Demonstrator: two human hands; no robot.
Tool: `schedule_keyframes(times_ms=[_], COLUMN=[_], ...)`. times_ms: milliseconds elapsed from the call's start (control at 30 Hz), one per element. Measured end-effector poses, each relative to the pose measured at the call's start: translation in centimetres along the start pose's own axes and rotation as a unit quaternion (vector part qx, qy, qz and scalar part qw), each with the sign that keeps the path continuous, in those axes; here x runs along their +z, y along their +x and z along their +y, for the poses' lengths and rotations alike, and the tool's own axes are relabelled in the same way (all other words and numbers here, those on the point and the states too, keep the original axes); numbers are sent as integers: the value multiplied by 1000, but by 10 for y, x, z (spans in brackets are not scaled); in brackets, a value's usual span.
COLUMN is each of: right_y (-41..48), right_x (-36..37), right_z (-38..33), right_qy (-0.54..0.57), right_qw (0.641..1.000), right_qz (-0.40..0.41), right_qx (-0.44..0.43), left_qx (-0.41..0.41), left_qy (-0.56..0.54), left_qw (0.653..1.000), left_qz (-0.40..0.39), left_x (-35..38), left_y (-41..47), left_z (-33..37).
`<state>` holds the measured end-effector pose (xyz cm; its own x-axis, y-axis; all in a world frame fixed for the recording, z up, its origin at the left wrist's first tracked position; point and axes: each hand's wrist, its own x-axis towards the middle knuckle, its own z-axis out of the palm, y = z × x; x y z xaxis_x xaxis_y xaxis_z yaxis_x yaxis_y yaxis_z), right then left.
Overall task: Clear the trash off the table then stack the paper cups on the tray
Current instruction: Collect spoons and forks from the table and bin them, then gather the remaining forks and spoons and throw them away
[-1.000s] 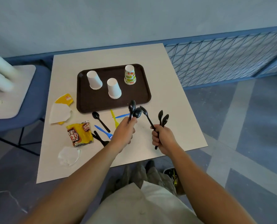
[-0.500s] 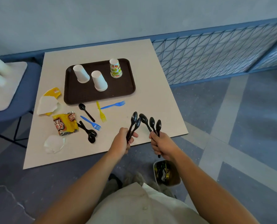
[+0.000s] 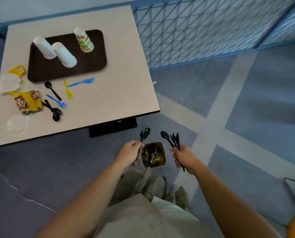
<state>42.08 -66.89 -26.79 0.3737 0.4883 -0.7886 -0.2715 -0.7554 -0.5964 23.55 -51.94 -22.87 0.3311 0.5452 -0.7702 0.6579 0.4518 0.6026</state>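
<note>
Black plastic spoons (image 3: pixel 170 138) are held clear of the desk (image 3: pixel 119 86), bowls up and handles down, with the left hand (image 3: pixel 130 154) and the right hand (image 3: pixel 183 157) each clenched round a bunch. The small square waste bin (image 3: pixel 164 156) stands on the floor between and below both hands, about equally near each. Wrappers and cutlery lie on the desk.

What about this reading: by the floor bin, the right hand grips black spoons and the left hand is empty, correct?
No. The left hand also grips black spoons, as the head view shows; the right hand grips its spoons by the bin.
</note>
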Motion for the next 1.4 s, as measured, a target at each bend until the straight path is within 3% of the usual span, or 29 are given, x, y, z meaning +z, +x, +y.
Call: schedule_keyframes(times_ms=[233,433,600,767,933,1233,1400], right_y=[44,125,185,226,198,82,35], right_x=[8,40,71,86,80,74,88], right_z=[58,104,128,147,123,9,-55], right_qy=[-1,-43,-2,-26,-42,-5,-13], right_qw=[995,983,969,986,988,998,993], right_qz=[0,-10,-25,-1,49,61,44], right_qx=[100,180,248,167,138,2,-106], left_qx=[-24,-65,-64,-74,-24,73,146], left_qy=[151,245,275,253,197,27,35], left_qw=[987,967,959,964,980,993,978], left_qz=[41,6,-8,-30,18,87,143], left_x=[40,68,90,100,87,31,-14], left_y=[59,147,203,230,199,86,35], left_z=[-46,-102,-133,-145,-128,-55,-22])
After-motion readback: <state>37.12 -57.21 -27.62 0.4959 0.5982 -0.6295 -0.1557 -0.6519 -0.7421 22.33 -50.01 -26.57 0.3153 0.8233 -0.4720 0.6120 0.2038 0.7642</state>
